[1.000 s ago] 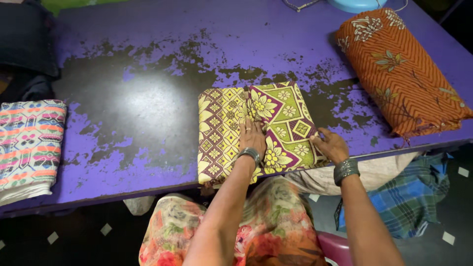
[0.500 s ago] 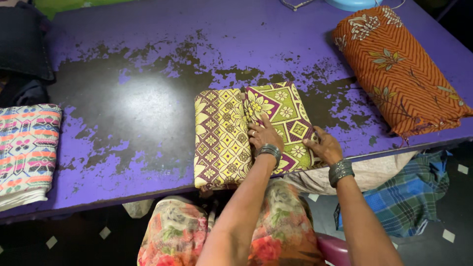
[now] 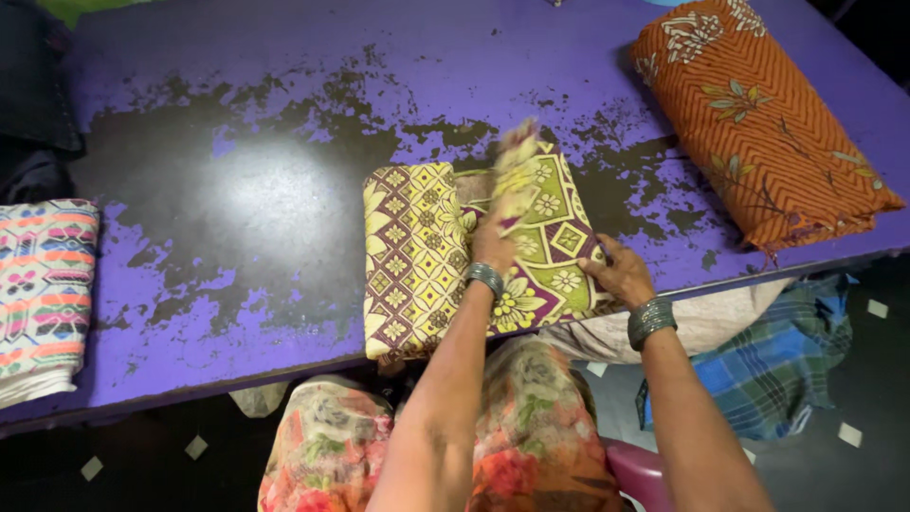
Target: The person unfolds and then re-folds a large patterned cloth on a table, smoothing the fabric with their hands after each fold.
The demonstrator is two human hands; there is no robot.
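Left hand (image 3: 493, 245) now raised, fabric corner (image 3: 517, 171) in grip.

folded cloth (image 3: 417, 256) centre on table (image 3: 284, 114) | roll (image 3: 758, 123) right | stack (image 3: 38, 284) left

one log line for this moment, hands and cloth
left hand: lifting a flap of yellow-green patterned cloth | right hand: pressing cloth's right edge | purple table | orange folded cloth: far right, untouched
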